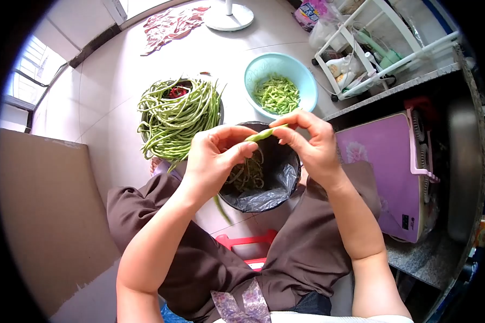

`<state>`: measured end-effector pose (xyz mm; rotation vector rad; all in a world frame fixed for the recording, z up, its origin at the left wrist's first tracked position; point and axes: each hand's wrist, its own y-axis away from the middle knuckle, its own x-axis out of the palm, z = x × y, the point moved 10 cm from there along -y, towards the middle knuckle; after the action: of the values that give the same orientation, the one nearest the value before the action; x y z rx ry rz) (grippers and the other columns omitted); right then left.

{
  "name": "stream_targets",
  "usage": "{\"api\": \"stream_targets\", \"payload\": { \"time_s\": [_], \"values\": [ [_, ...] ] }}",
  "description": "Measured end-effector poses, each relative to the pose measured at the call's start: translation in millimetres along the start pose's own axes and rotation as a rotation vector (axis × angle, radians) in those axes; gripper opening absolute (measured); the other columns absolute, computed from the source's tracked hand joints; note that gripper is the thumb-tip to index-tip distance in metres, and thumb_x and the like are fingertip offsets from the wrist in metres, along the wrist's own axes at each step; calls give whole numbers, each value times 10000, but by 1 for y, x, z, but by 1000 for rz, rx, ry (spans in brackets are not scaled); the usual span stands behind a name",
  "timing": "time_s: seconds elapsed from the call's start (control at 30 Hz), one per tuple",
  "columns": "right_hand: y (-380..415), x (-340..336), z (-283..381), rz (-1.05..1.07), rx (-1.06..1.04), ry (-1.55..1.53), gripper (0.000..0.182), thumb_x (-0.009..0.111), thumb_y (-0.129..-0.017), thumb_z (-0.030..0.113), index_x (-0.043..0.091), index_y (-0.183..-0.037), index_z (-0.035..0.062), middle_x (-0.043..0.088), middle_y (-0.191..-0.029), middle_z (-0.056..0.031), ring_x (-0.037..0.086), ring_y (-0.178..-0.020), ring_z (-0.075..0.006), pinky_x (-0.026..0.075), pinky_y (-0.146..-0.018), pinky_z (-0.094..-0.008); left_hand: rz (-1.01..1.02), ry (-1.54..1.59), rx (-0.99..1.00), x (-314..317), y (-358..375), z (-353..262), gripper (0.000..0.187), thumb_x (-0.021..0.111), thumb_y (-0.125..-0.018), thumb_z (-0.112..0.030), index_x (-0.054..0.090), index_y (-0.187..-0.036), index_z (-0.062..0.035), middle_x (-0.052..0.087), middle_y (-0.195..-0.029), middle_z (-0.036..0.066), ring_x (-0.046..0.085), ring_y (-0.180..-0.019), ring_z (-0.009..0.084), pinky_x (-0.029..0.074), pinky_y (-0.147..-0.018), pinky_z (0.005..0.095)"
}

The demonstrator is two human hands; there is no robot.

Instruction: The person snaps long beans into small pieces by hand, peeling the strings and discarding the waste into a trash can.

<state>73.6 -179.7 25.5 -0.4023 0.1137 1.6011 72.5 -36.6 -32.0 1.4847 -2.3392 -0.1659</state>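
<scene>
Between my two hands a green bean pod (261,135) is stretched over a bin (285,180) lined with a black bag. My left hand (215,156) pinches its left end, and a long piece of bean (222,210) hangs below that hand. My right hand (310,142) grips the other end between thumb and fingers. Inside the bin lie stringy scraps (248,175). Beyond my left hand is a big heap of long beans (172,121) with something red in its middle. Behind my right hand, a light blue basin (309,81) holds short cut bean pieces (277,94).
A white wheeled rack (355,48) stands at the far right. Nearer on the right, a purple panel (372,172) leans under a stone counter. Cardboard (43,215) is on the left. A pinkish cloth (170,27) and a round white base (229,17) are at the back.
</scene>
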Motion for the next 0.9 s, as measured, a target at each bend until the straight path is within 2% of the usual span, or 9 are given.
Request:
{"api": "stream_targets", "payload": {
  "time_s": [0.07,0.13,0.2,0.23,0.33,0.67,0.8,0.87,0.9],
  "values": [
    [-2,-7,6,-33,-37,14,92,668,-775,61,641,-835,-3,603,-727,-77,572,-646,-148,446,-611,-274,-106,-180,150,-9,3,-14,181,647,-852,-66,654,-1022,-3,660,-830,23,592,-724,56,469,-649,186],
    [-1,-6,30,0,-243,225,88,668,-758,64,643,-826,15,589,-709,-77,578,-659,-188,444,-648,-291,-143,-279,244,-8,5,-26,140,646,-839,-30,668,-973,5,660,-796,25,606,-717,68,475,-641,195],
    [0,-5,39,10,-304,313,114,673,-719,72,644,-826,44,584,-724,-68,579,-693,-223,430,-730,-317,-179,-621,541,3,15,-56,150,671,-802,-9,666,-951,2,658,-776,48,621,-701,96,484,-635,216],
    [3,-3,48,-20,-379,405,130,675,-705,77,645,-829,57,589,-744,-62,580,-712,-226,419,-763,-330,-204,-646,636,6,18,-64,148,675,-765,-1,659,-910,-29,637,-770,105,620,-643,212,472,-568,273],
    [9,1,55,-38,-473,545,163,683,-680,95,640,-837,93,595,-784,-38,582,-747,-218,396,-816,-362,-213,-671,661,10,20,-64,161,666,-773,-9,651,-932,-33,639,-797,100,616,-631,208,474,-546,277],
    [18,18,60,-98,-613,728,116,657,-661,90,581,-748,100,553,-730,-20,566,-696,-189,407,-734,-349,-217,-730,648,24,24,-58,161,641,-787,-31,648,-946,-55,633,-795,82,609,-610,231,481,-527,300],
    [19,24,61,-100,-571,718,146,640,-642,8,561,-752,64,561,-727,-57,559,-697,-233,430,-680,-308,-258,-802,788,28,30,-65,152,648,-785,-41,659,-934,-68,643,-771,84,618,-621,237,484,-547,316],
    [13,9,45,-158,-382,417,105,634,-673,62,545,-730,60,536,-712,-66,545,-676,-232,418,-666,-324,-280,-790,791,28,32,-67,143,655,-782,-39,662,-921,-68,647,-762,88,622,-626,237,484,-555,317],
    [8,4,24,-147,-156,152,94,636,-715,70,548,-740,48,523,-700,-77,533,-662,-189,423,-675,-281,-293,-747,783,25,32,-68,133,660,-780,-36,664,-910,-64,652,-761,91,626,-629,234,484,-557,309]
  ]
}}
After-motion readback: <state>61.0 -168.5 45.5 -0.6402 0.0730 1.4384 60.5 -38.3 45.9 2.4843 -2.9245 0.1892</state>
